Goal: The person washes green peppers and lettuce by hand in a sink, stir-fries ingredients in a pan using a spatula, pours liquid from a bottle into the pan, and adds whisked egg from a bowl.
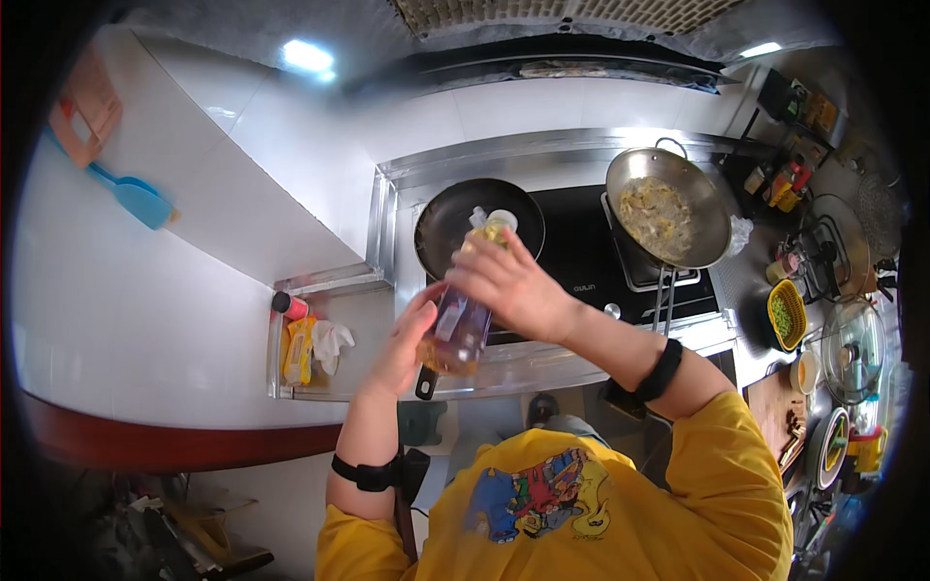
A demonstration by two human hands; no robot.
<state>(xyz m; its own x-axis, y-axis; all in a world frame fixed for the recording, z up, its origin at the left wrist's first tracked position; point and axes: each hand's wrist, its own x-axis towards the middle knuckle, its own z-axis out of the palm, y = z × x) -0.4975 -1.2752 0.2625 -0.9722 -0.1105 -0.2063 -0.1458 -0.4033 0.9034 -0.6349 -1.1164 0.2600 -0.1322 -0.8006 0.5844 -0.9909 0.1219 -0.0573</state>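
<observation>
A clear plastic bottle of yellowish oil (454, 330), tilted with its neck away from me, is between my two hands. My right hand (508, 287) wraps around its upper part near the neck. Against the bottle's lower left side lies my left hand (407, 338), with its fingers partly hidden; how firmly it grips I cannot tell. The bottle's neck and a white cap (503, 218) are over a black frying pan (454, 200) on the left of the cooktop. A steel wok (708, 210) with food in liquid (654, 214) stands on the right burner.
Right of the cooktop are a yellow basket of green pieces (781, 316), a glass lid (850, 356), a small bowl (805, 372) and a wooden cutting board (770, 414). At left, a yellow packet (298, 352) and a red container (292, 306) lie on a ledge. The frying pan's handle (427, 383) points towards me.
</observation>
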